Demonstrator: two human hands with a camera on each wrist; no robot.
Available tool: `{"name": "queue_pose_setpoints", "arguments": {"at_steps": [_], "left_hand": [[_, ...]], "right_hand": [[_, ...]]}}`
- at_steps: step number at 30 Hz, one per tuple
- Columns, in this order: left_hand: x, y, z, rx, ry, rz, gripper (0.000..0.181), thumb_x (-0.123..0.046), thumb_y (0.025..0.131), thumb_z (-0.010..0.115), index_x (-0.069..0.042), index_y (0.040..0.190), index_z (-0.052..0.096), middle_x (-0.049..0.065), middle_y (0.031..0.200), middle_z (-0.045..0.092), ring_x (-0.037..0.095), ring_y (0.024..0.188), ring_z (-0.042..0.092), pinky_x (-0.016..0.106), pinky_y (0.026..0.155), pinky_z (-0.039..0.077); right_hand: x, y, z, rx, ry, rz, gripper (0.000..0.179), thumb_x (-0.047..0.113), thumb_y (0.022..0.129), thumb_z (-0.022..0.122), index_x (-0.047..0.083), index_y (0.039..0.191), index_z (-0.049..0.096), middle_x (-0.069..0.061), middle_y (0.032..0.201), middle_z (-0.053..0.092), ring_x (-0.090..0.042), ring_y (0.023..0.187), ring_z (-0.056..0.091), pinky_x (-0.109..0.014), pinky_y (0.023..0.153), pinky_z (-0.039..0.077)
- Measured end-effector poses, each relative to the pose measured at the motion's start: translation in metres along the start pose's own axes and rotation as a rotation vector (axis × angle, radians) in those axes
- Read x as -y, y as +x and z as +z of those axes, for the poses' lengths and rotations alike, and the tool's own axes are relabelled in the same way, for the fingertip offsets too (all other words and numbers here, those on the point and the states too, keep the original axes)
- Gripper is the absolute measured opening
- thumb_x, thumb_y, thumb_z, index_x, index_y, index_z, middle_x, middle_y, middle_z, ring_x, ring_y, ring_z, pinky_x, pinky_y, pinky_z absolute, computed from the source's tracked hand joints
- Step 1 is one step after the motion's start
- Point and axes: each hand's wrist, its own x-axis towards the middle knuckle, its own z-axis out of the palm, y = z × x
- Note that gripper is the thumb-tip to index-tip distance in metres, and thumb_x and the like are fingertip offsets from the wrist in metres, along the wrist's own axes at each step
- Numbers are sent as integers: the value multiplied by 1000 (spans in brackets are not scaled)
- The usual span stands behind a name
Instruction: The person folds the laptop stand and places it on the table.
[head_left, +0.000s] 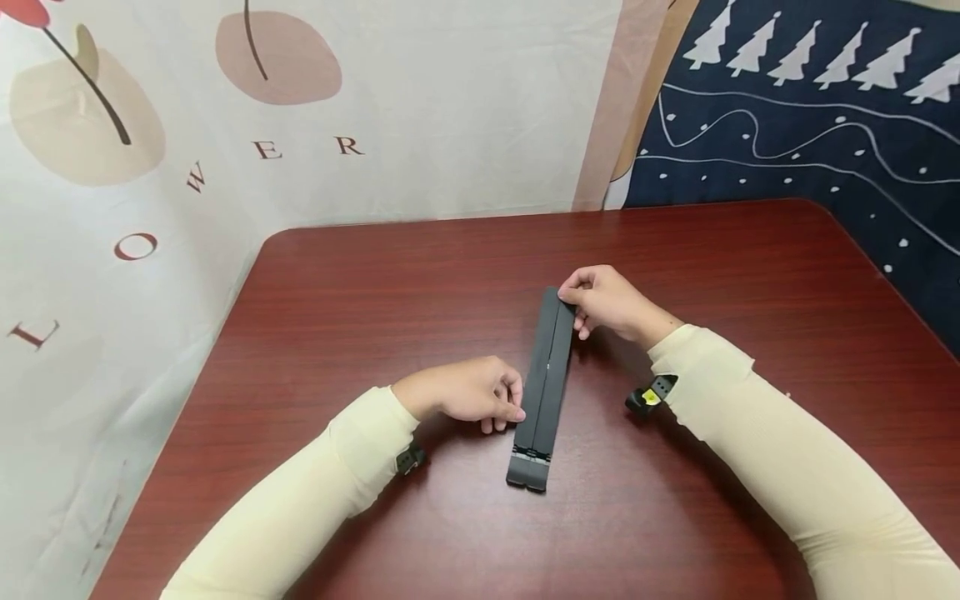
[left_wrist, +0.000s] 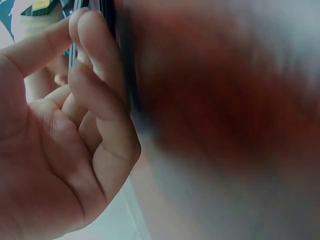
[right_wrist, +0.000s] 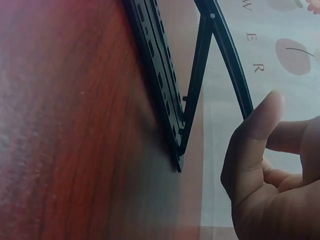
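Folding laptop stand (head_left: 555, 379), partly raised.
Left hand (head_left: 480, 392) pinches its side, right hand (head_left: 611, 302) its lifted far end; I'd raise both slats (head_left: 538, 358) evenly to spare the hinges (right_wrist: 212, 16).

Head view: bright, mostly sharp; soft shadows under sleeves (head_left: 300, 483), pale glare on worktop (head_left: 360, 300). Left wrist: dimmer, left hand (left_wrist: 65, 135) readable, right half badly blurred. Right wrist: dim, left edge soft.

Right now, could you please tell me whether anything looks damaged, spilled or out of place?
Nothing looks spilled or damaged. The folding laptop stand sits at a slant on the table, its hinged section raised near the right hand, but that seems ordinary handling.
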Motion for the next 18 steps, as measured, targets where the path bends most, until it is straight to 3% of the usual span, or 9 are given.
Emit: {"name": "queue_pose_setpoints", "arguments": {"at_steps": [8,18], "left_hand": [[4,-1,-16,24,30,-27,10,-10,95,67,-6,87,61,2,69,66,11,54,62,20,54,45],[6,4,-26,47,62,-23,8,-10,95,66,-6,91,61,1,69,63,11,51,57,22,69,49]], "right_hand": [[-4,-6,-4,-28,86,54,23,10,104,47,-8,118,50,-9,85,51,-11,54,57,-28,58,57],[-9,-18,-13,-48,181,94,26,13,105,46,-7,123,48,-8,84,52,-12,59,61,-27,63,59]]}}
